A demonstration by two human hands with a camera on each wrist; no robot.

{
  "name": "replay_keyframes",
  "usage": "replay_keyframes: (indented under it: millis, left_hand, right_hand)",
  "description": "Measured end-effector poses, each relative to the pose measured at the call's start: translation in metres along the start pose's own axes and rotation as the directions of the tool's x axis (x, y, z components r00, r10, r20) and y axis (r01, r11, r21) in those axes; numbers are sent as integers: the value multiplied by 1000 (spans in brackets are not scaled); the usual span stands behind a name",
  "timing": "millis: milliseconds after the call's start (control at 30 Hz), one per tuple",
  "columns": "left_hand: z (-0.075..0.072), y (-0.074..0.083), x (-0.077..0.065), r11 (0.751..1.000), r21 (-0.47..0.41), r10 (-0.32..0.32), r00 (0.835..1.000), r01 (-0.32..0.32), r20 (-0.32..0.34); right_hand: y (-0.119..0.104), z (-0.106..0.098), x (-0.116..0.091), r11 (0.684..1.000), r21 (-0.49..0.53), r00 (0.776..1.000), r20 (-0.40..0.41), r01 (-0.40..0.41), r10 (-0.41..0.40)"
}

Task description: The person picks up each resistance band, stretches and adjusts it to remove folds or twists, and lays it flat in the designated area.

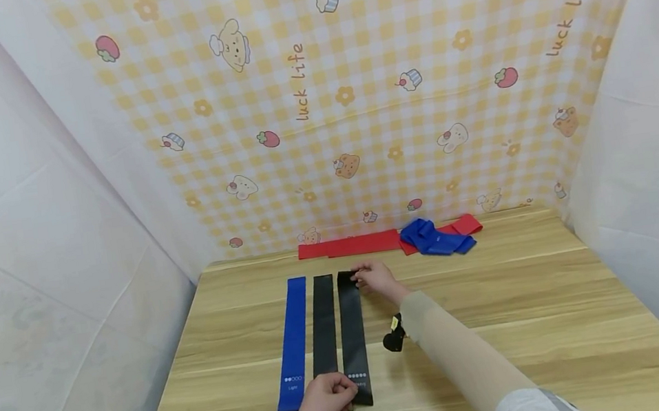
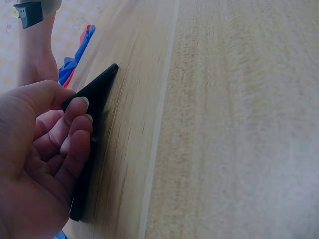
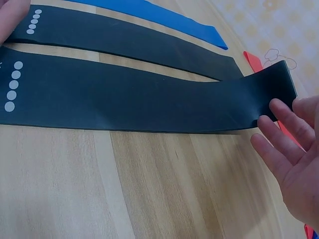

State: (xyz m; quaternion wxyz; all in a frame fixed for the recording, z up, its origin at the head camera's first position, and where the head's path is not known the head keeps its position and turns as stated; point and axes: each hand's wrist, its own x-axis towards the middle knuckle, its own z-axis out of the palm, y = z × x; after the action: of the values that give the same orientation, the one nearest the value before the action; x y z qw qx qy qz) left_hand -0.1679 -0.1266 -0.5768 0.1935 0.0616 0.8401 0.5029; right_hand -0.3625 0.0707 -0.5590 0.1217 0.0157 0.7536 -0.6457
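Note:
In the head view, my left hand [image 1: 325, 400] pinches the near left corner of the rightmost black resistance band [image 1: 352, 331] between thumb and fingers. The left wrist view shows that black corner tilted up from the wood. My right hand [image 3: 294, 149] holds the same band's far end, which curves up off the table, with fingertips at its lower edge. White dots mark the band's near end. Left of it lies a second black resistance band [image 1: 323, 321], its near end partly behind my left hand. A blue resistance band [image 1: 294, 342] lies flat farther left.
At the back of the wooden table [image 1: 511, 348], red bands [image 1: 360, 244] lie along the wall, with a crumpled blue band [image 1: 434, 240] on top at right. A checked cloth [image 1: 351, 133] hangs behind; white sheets stand at both sides. A small black device [image 1: 394, 339] sits by the right sleeve.

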Motion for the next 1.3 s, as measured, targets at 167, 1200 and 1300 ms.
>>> replay_keyframes:
  millis: [167, 1200, 1300]
  left_hand:
    - [0, 1, 0, 1000, -3, 1, 1000, -1, 0]
    - [2, 4, 1, 997, 75, 17, 999, -14, -30]
    - [2, 5, 0, 997, 69, 17, 999, -15, -30]
  right_hand:
    - [0, -1, 0, 1000, -20, 1000, 17, 6, -6]
    - [0, 0, -4, 997, -33, 992, 104, -63, 66]
    - [-2, 1, -5, 997, -30, 992, 103, -74, 77]
